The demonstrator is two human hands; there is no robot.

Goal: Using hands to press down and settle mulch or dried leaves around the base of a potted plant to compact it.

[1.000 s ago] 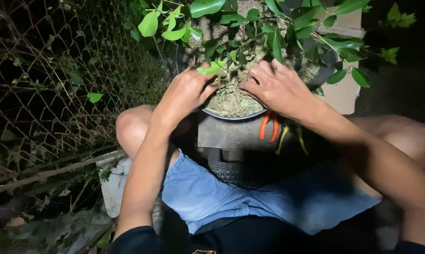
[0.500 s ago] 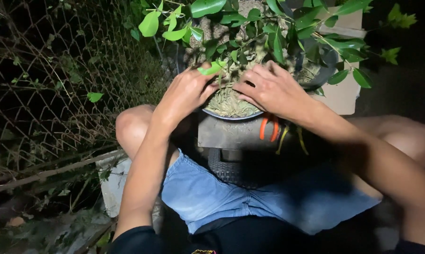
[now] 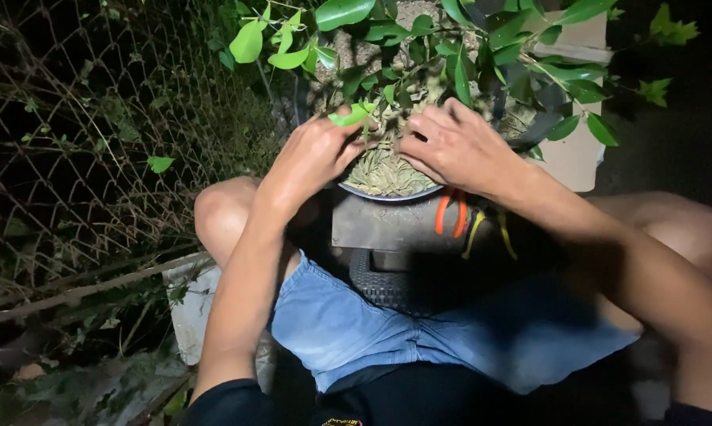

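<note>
- Green leaves of a potted plant (image 3: 458, 47) fill the top of my view; its round pot (image 3: 387, 193) sits straight ahead of me, between my knees, on a dark slab (image 3: 387, 225).
- My left hand (image 3: 312, 154) is at the pot's left rim, fingers curled in toward the base of the plant; I cannot tell whether they pinch anything, since the leaves and knuckles hide the tips.
- My right hand (image 3: 458, 146) lies over the right side of the pot, fingers bent and close together, pressing down on the pale, dry, stringy covering (image 3: 383, 170) at the plant's foot.
- The 2 hands are near each other, with a narrow gap over the middle of the pot.
- Just below my right hand, orange-handled pliers (image 3: 450, 213) and a yellow-handled tool (image 3: 482, 229) lie on the slab's right part.
- A chain-link fence (image 3: 95, 142) runs along my left.
- Blue denim shorts (image 3: 419, 339) show below.
</note>
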